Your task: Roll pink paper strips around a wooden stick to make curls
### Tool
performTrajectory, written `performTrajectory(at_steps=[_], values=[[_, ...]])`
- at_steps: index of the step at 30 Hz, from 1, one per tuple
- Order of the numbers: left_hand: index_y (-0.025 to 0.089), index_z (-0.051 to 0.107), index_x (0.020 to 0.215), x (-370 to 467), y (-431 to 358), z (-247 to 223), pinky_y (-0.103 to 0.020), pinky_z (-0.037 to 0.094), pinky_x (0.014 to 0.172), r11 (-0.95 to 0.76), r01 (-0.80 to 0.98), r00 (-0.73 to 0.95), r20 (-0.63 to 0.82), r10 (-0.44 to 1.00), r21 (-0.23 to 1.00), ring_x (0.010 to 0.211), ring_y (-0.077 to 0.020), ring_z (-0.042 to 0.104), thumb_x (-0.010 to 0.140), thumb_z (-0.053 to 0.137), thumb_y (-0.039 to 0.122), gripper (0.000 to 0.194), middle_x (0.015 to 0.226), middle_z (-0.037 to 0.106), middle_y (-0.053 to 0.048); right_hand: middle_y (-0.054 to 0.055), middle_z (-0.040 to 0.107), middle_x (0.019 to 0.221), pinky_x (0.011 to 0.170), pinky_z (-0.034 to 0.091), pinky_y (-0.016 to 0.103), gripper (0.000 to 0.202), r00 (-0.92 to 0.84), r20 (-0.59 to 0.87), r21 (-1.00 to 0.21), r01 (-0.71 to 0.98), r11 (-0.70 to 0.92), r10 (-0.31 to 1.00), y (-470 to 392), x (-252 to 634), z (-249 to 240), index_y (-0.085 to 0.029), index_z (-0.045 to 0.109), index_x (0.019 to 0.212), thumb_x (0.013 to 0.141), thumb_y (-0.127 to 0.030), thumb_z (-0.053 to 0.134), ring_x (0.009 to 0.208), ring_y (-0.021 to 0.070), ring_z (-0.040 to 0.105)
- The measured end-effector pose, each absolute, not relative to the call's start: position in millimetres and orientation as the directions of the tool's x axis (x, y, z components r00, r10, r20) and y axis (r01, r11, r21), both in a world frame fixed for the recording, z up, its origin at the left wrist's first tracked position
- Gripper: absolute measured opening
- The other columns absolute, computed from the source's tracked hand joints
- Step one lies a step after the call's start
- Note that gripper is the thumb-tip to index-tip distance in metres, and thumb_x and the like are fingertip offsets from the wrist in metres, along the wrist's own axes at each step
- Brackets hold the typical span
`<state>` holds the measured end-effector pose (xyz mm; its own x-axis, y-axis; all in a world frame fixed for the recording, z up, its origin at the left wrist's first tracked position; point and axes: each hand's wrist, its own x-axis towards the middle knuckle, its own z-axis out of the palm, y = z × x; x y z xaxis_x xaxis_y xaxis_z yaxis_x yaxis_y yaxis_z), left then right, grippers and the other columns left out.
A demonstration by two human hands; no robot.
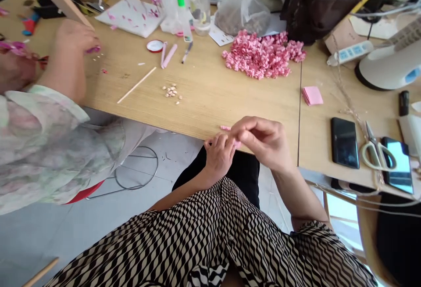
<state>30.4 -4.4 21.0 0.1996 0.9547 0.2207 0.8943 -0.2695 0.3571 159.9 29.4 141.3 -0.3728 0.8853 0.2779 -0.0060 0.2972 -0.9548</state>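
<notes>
Although fingers mostly hide it, a small pink piece [237, 144] sits pinched in the bunched fingertips of the left hand [218, 154], beside the wood-grained table [197, 102]'s edge. Right hand [263, 141]: curled alongside, thumb near forefinger, grip indeterminable. Beyond: ruffled pink heap [263, 56]; crumpled translucent bag [241, 8], top cut off.

Dressed in a loose top [184, 234] of black and cream, printed all over with wavy, hourglass-like stripes and falling in soft folds at the front. Wears a wide right sleeve [317, 230] in the same print, cut short above the forearm [296, 190]. Pairs the print with plain black legwear [246, 173], showing in a solid patch beneath the near edge of the tabletop [197, 111]. Leaves the left hand [219, 155] and right hand [266, 142] bare.
</notes>
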Motion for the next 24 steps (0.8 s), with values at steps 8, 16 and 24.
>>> performTrajectory(at_steps=[8,16,24], values=[[0.022,0.054,0.135,28,-2,18,-0.041,0.032,0.088,-0.317,0.914,0.245,0.277,0.929,0.254,0.105,-0.0245,0.052,0.1,0.036,0.034,0.041,0.108,0.061,-0.01,0.005,0.069,0.083,0.07,0.048,0.032,0.017,-0.057,0.243,-0.695,0.686,0.215,0.968,33,226,42,-0.017,0.069,0.088,0.087,-0.025,0.055,0.074,0.015,0.06],[0.024,0.052,0.138,25,-4,20,-0.042,0.031,0.09,-0.299,0.922,0.244,0.232,0.942,0.245,0.109,-0.0254,0.05,0.1,0.036,0.038,0.043,0.109,0.06,-0.011,0.007,0.066,0.092,0.078,0.044,0.035,0.022,-0.316,0.272,-0.522,0.745,0.416,0.909,29,223,35,-0.02,0.07,0.091,0.093,-0.031,0.051,0.087,0.0194,0.055],[0.024,0.052,0.138,26,-3,21,-0.04,0.03,0.088,-0.312,0.926,0.258,0.25,0.933,0.211,0.106,-0.0246,0.049,0.101,0.032,0.04,0.045,0.107,0.06,-0.01,0.008,0.064,0.091,0.077,0.044,0.036,0.026,-0.322,0.315,-0.416,0.799,0.435,0.893,27,222,32,-0.02,0.068,0.091,0.096,-0.032,0.046,0.086,0.0206,0.053]])
